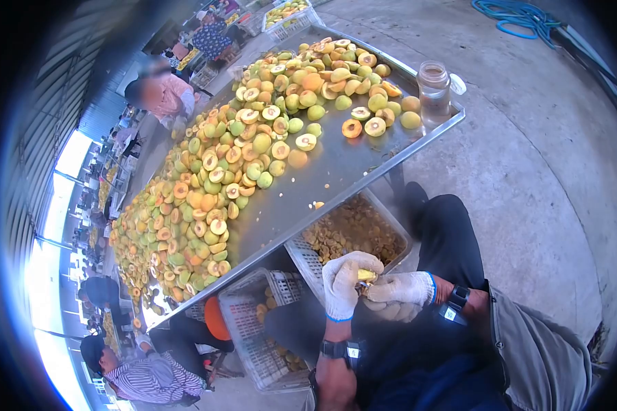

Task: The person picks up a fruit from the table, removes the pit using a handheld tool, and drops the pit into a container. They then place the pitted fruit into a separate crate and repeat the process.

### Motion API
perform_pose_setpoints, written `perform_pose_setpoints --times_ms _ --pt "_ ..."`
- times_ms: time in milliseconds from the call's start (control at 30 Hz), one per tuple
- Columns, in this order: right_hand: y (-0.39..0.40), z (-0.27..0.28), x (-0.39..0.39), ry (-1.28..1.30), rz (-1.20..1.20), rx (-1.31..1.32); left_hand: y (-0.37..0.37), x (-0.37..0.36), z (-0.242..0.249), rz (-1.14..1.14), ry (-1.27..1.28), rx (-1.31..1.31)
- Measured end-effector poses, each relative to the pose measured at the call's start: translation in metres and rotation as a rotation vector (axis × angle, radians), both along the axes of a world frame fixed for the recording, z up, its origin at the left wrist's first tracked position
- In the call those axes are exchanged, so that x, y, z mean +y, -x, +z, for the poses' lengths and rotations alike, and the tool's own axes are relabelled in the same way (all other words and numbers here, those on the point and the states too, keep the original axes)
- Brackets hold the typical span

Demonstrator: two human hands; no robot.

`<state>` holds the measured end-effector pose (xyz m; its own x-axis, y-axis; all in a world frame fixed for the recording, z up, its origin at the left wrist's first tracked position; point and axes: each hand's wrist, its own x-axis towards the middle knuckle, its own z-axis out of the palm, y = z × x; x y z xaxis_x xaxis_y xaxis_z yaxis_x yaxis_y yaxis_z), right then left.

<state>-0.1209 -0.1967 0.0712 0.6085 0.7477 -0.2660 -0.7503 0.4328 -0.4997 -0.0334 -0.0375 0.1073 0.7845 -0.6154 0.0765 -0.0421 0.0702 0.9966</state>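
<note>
Both my hands wear white knit gloves and meet low in front of me, over the near edge of a crate. My left hand [346, 282] is closed around a yellow apricot piece [366, 275]. Pressed up against it, my right hand [399, 291] has its fingers closed. A small dark, shiny bit shows between the hands, too small to name. Just beyond them, a white plastic crate [296, 252] holds many brownish pits [353, 229]. Above the crate slopes a metal table [274, 212] with a big heap of halved and whole apricots [212, 164].
A clear jar [433, 92] of liquid stands at the table's corner beside a white lid [457, 84]. Another crate [253, 342] with fruit sits left of my leg. A co-worker in a striped shirt [151, 377] sits at lower left. A blue hose [517, 17] lies on the floor.
</note>
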Motion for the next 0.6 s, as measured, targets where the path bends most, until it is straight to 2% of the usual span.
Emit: perform_pose_setpoints --times_ms 100,233,400,500,567,600 --pt "-0.002 0.001 -0.005 -0.042 0.058 0.019 -0.004 -0.002 -0.004 -0.055 0.02 -0.07" --pt "-0.001 0.001 -0.007 -0.031 0.049 0.019 -0.005 -0.005 -0.01 -0.079 0.028 0.029" --pt "-0.001 0.001 -0.007 0.096 0.05 0.004 -0.007 0.0 -0.013 -0.104 0.025 0.059" --pt "0.0 0.002 -0.007 0.092 0.054 -0.017 -0.018 0.006 -0.012 -0.221 -0.035 -0.084" --pt "0.001 0.0 -0.005 0.112 0.1 0.042 -0.022 0.007 -0.006 -0.393 -0.199 0.185" --pt "0.002 0.0 -0.004 0.13 0.139 0.101 -0.022 0.007 -0.01 -0.422 -0.179 0.214"
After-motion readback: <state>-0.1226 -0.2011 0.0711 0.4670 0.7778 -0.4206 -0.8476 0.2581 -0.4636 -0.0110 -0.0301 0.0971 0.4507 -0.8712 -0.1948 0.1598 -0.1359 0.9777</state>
